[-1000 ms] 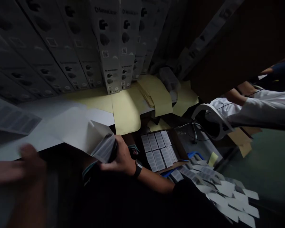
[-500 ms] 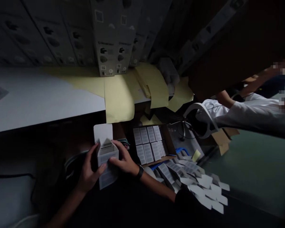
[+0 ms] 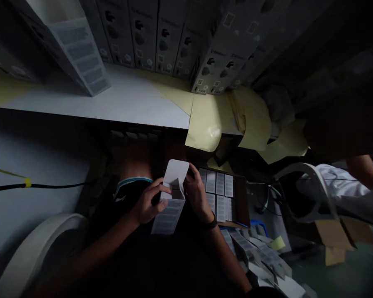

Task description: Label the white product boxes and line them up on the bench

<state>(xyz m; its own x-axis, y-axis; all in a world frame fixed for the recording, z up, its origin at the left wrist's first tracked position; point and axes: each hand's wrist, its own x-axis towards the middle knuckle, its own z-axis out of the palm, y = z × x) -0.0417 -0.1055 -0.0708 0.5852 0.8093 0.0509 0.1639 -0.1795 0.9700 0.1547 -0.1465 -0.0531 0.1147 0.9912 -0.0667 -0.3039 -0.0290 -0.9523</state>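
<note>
A small white carton with printed text panels stands in front of my body, its top open and its long flap raised. My left hand grips its left side, thumb on the front panel and fingers at the open rim. Along the right edge, near the raised flap, my right hand touches the carton with bent fingers; a dark band is on that wrist. The inside of the carton is mostly in shadow. To the right, a brown cardboard box holds several closed cartons in rows.
Unfolded cartons lie in a pile at lower right. Tall printed boxes line the white table, with yellow paper over its edge. White chair arms curve at both sides. A person's arm shows at far right.
The view has swung left, so table and boxes appear further right. My right hand has moved from the carton's front up beside its raised flap, and the carton now leans more.
</note>
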